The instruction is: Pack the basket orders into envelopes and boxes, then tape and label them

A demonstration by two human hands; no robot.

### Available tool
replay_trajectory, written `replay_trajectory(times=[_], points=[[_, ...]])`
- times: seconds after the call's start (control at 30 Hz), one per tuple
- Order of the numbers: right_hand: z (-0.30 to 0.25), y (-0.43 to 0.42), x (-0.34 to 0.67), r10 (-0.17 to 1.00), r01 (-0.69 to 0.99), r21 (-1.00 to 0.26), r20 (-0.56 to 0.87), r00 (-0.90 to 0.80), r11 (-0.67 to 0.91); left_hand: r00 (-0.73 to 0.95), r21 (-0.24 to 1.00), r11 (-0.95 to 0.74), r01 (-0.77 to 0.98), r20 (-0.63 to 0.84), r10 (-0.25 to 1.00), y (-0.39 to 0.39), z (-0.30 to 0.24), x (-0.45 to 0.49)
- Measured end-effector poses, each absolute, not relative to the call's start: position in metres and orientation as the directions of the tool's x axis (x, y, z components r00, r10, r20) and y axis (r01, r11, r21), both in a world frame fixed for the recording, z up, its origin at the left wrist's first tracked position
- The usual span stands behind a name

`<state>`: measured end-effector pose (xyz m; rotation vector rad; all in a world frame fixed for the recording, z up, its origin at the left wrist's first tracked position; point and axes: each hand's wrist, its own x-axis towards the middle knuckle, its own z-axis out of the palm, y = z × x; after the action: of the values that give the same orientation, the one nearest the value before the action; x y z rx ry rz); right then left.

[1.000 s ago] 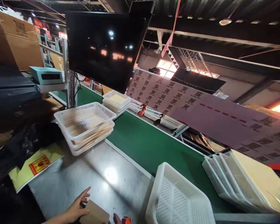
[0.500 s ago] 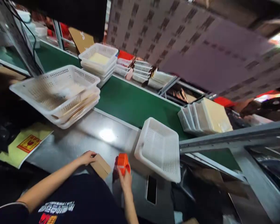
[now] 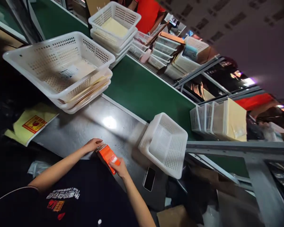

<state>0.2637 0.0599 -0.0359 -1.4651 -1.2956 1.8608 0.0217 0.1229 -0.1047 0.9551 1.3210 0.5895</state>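
Note:
My right hand (image 3: 119,168) is closed around an orange tape dispenser (image 3: 108,156), thumb on its upper side. The dispenser lies slantwise over a small cardboard box (image 3: 98,152), of which only an edge shows. At the box's far end, my left hand (image 3: 93,145) grips it with bent fingers; its thumb is hidden. Both hands are close to my body, above the front edge of the metal table (image 3: 85,129).
A white basket (image 3: 167,143) stands at the right, with a phone (image 3: 149,179) near it. Stacked baskets (image 3: 59,66) are at the left, above a yellow printed bag (image 3: 33,123). Beyond runs a green conveyor belt (image 3: 142,85). A person in red (image 3: 148,15) is behind it.
My right hand has brought the tape dispenser left onto the cardboard box and turned it. My left hand stays at the box. The head view has shifted, showing more of the far shelf.

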Motion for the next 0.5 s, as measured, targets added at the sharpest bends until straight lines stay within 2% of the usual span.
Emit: replay_trajectory(times=[0.1,0.27,0.4,0.5], points=[[-0.038,0.050,0.274,0.772,0.192,-0.861,-0.508,-0.381,-0.471,0.183,0.867,0.455,0.204,-0.491,0.852,0.114,-0.098,0.018],[-0.039,0.042,0.277,0.776,0.181,-0.861,-0.507,-0.375,-0.475,0.300,0.883,0.280,0.376,-0.403,0.865,0.098,-0.076,0.020],[-0.043,0.043,0.278,0.768,0.177,-0.857,-0.513,-0.384,-0.485,0.291,0.921,0.213,0.327,-0.313,0.904,0.092,-0.070,0.024],[-0.045,0.044,0.280,0.759,0.182,-0.849,-0.526,-0.384,-0.497,0.240,0.927,0.263,0.266,-0.328,0.914,0.094,-0.072,0.020]])
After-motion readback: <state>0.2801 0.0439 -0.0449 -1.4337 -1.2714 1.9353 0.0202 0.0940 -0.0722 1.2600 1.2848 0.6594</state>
